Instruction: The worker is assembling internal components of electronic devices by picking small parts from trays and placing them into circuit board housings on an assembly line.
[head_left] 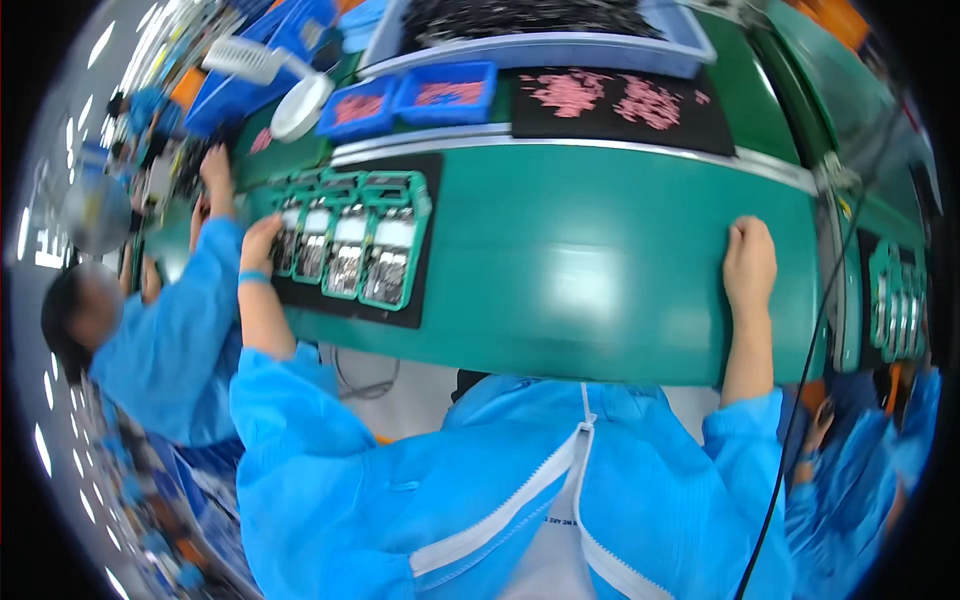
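Note:
My left hand (262, 243) is closed at the left side of a green tray (418, 245), its fingers curled against the edge. Several phone-like metal and white parts (347, 250) sit side by side in the tray's slots. Under the tray lies a black mat (428, 270). Far to the right, my right hand (750, 262) is curled into a loose fist over the green table (520, 250). Whatever its fingers may hold is hidden.
Beyond a metal rail are blue bins (445, 115) of pink pieces, a black mat (620, 130) with pink piles, and a large tub (545, 55) of dark pieces. A co-worker (170, 350) sits close on the left. A black cable (800, 420) hangs at right, near another tray (897, 300).

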